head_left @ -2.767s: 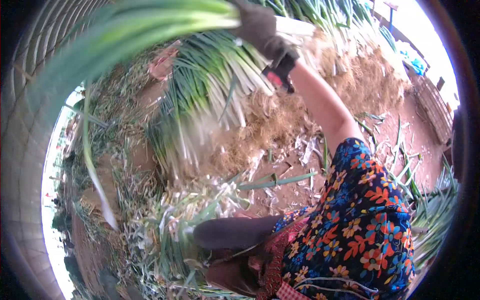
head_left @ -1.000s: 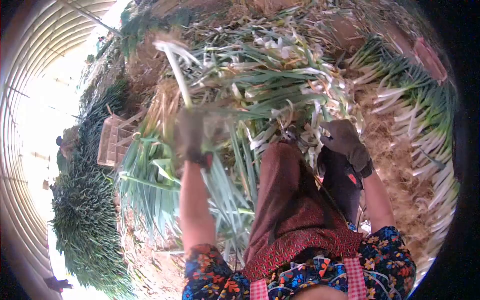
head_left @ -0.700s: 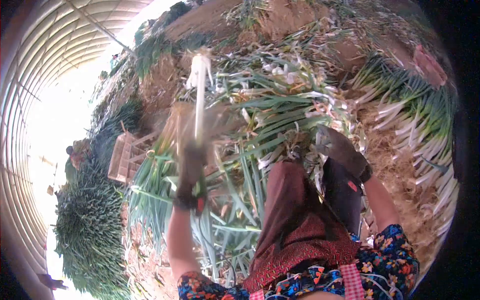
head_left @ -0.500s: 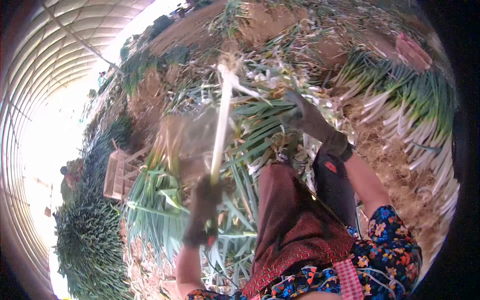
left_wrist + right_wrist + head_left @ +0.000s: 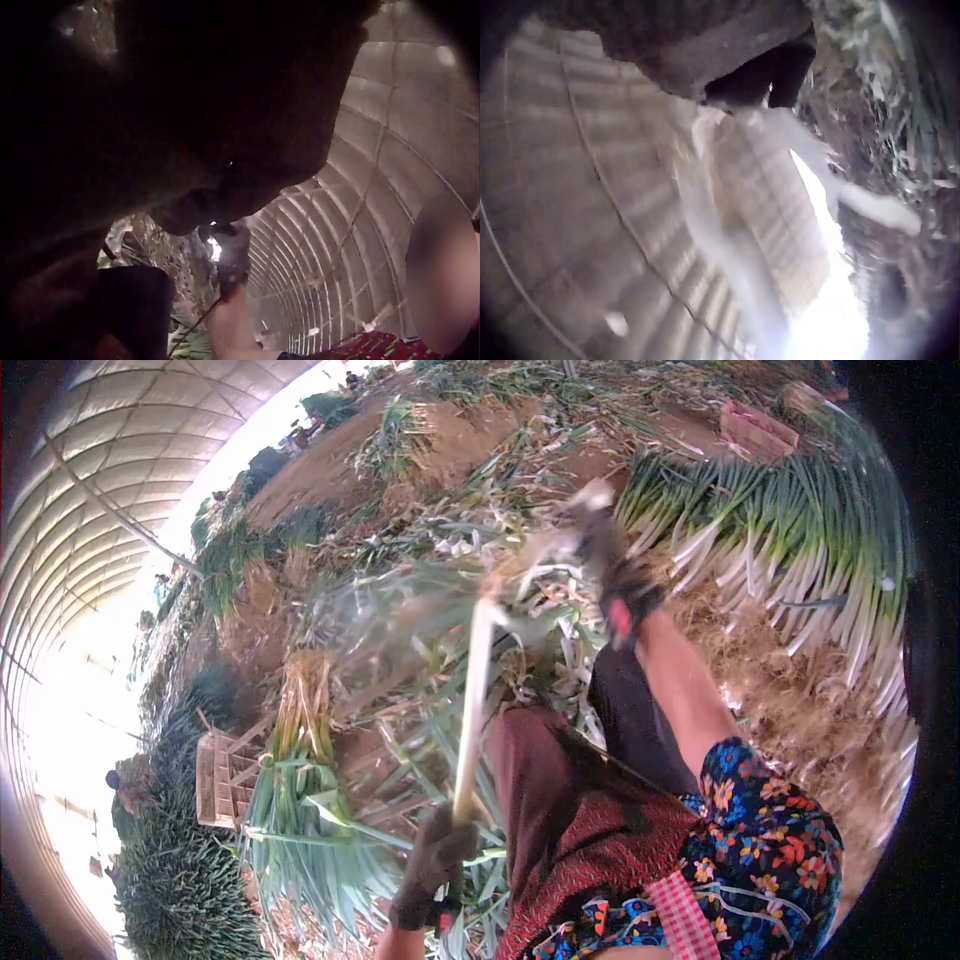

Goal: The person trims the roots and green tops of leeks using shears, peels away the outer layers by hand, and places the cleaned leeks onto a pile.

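A long green onion (image 5: 472,700) with a white stalk stands almost upright in front of me. My gloved left hand (image 5: 437,857) grips its lower part, where the green leaves begin. My gloved right hand (image 5: 603,550) is raised at the root end and pinches a strip of its pale outer skin (image 5: 540,545). In the right wrist view the dark glove (image 5: 727,45) holds blurred white strips of skin (image 5: 832,187). The left wrist view is mostly filled by the dark left glove (image 5: 150,112), with my right hand (image 5: 232,259) small beyond it.
Cleaned green onions lie in a row (image 5: 790,550) at the right. Loose leaves and peelings (image 5: 440,560) cover the earth ahead. A wooden crate (image 5: 225,780) and leaf bundles (image 5: 300,830) sit at the left. My apron (image 5: 590,820) covers my knees. A tunnel roof (image 5: 110,450) arches overhead.
My left hand has drawn the green onion down and toward me. My right hand has risen from my knee to the root end and taken hold of the skin.
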Demonstrator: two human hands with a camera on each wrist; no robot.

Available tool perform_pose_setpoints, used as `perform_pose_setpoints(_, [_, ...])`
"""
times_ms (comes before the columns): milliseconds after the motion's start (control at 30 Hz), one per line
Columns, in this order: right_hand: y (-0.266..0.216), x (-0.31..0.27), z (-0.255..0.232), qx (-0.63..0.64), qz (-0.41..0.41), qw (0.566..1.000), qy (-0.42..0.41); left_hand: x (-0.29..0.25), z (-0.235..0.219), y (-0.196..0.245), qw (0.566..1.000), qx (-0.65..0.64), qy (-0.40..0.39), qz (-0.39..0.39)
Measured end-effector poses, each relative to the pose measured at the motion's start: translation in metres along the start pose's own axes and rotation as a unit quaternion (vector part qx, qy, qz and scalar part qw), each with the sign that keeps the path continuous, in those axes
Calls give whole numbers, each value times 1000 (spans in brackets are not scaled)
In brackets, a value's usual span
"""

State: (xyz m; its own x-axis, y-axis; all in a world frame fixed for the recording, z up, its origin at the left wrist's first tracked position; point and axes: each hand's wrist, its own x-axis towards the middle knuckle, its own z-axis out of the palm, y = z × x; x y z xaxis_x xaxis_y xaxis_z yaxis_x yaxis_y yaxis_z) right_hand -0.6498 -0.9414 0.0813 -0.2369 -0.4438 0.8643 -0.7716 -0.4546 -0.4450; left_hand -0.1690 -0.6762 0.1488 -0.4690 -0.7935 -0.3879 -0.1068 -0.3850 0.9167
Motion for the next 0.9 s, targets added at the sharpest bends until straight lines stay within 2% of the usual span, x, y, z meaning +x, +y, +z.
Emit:
perform_pose_setpoints(33, [7, 14, -43, 92, 190, 977, 1, -5, 0, -7, 1000, 8, 26, -6])
perform_pose_setpoints(67, [6, 31, -78, 179, 369, 912, 2, -8, -5, -11, 999, 14, 51, -9])
perform_pose_setpoints(100, [3, 31, -82, 210, 423, 879, -68, -10, -8, -16, 997, 19, 76, -13])
perform_pose_setpoints(133, [1, 30, -86, 231, 473, 838, -140, -8, -11, -22, 996, -42, 74, -4])
perform_pose_setpoints(167, [-3, 13, -81, 197, 406, 851, -270, 0, -24, -28, 990, -119, 59, -46])
perform_pose_setpoints(233, [-12, -20, -88, 65, 275, 838, -467, 11, -8, -4, 985, 119, 127, -10])
perform_pose_setpoints(267, [-14, -36, -91, -14, 200, 818, -538, 30, -22, -20, 966, 221, 132, -35])
perform_pose_setpoints(300, [-27, -44, -90, -41, 164, 819, -548, 39, -19, -7, 957, 259, 134, -14])
perform_pose_setpoints(333, [-38, -50, -85, -49, 137, 830, -538, 60, -45, -28, 927, 348, 141, -5])
perform_pose_setpoints(400, [-65, -58, -72, -43, 90, 860, -500, 88, -48, -23, 842, 521, 140, 8])
perform_pose_setpoints(433, [-79, -61, -67, -37, 68, 874, -479, 89, -29, 1, 785, 605, 134, 12])
perform_pose_setpoints(467, [-97, -62, -64, -31, 48, 888, -456, 99, -35, -5, 805, 575, 143, 28])
perform_pose_setpoints(500, [-114, -65, -61, -27, 23, 901, -433, 101, -22, 14, 815, 569, 106, 38])
perform_pose_setpoints(567, [-142, -67, -61, -28, -14, 921, -389, 113, -17, 33, 688, 712, 60, 122])
perform_pose_setpoints(600, [-154, -67, -61, -34, -33, 929, -366, 117, 1, 54, 658, 724, 33, 202])
perform_pose_setpoints(633, [-163, -67, -62, -39, -52, 937, -344, 125, 0, 57, 642, 725, 46, 246])
perform_pose_setpoints(700, [-176, -64, -65, -58, -79, 948, -302, 136, 7, 77, 529, 811, 74, 239])
perform_pose_setpoints(800, [-178, -55, -83, -115, -94, 962, -231, 153, 42, 125, 414, 779, 125, 453])
perform_pose_setpoints(900, [-143, -50, -121, -249, -44, 958, -136, 141, 84, 166, 354, 728, 152, 567])
